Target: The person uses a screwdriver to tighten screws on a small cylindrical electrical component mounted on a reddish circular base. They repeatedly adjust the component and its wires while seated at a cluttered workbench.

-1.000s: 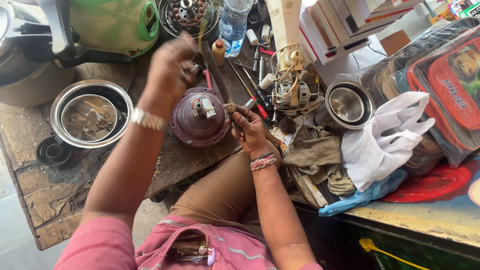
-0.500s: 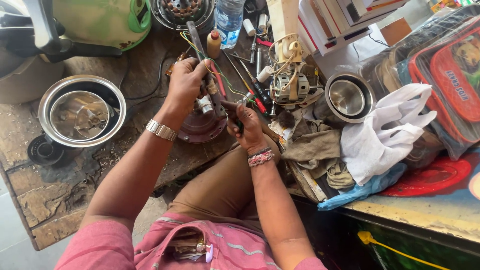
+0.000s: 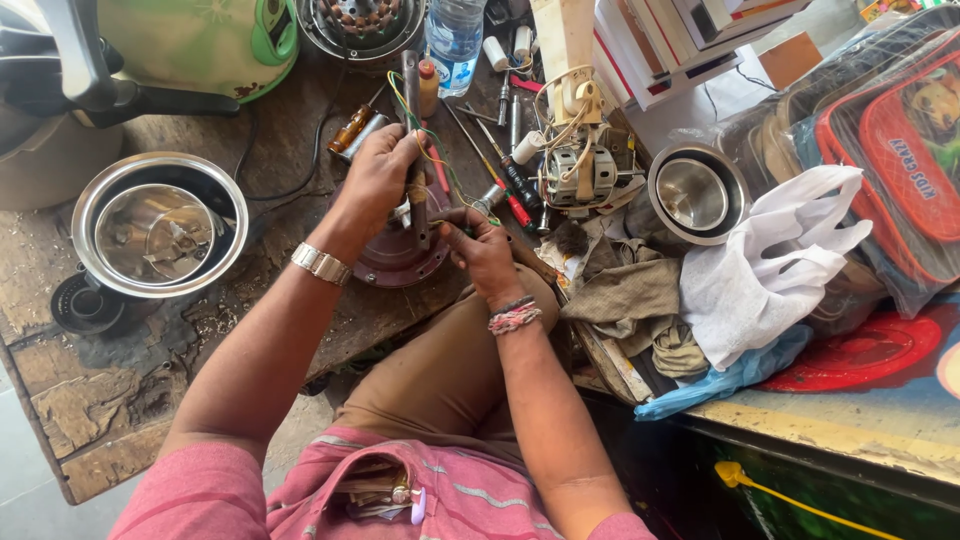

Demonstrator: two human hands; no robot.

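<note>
A round maroon metal appliance part (image 3: 395, 258) lies on the worn wooden workbench (image 3: 100, 400) in front of me. My left hand (image 3: 378, 180) grips a long rod-like tool (image 3: 410, 110) that stands over the part, with thin yellow and green wires beside it. My right hand (image 3: 482, 245) sits just right of the part, its fingers pinched on a small piece at the part's edge; what that piece is I cannot make out. A metal watch is on my left wrist, a woven band on my right.
A steel bowl (image 3: 160, 225) stands at the left, a second steel bowl (image 3: 695, 195) at the right. A small motor (image 3: 580, 175), screwdrivers (image 3: 505, 190), a water bottle (image 3: 455, 40), a green appliance (image 3: 215, 40), rags (image 3: 640, 300) and a white bag (image 3: 770, 270) crowd the bench.
My left hand came down from above the maroon part and closed on the rod-like tool. My right hand stayed at the part's right edge.
</note>
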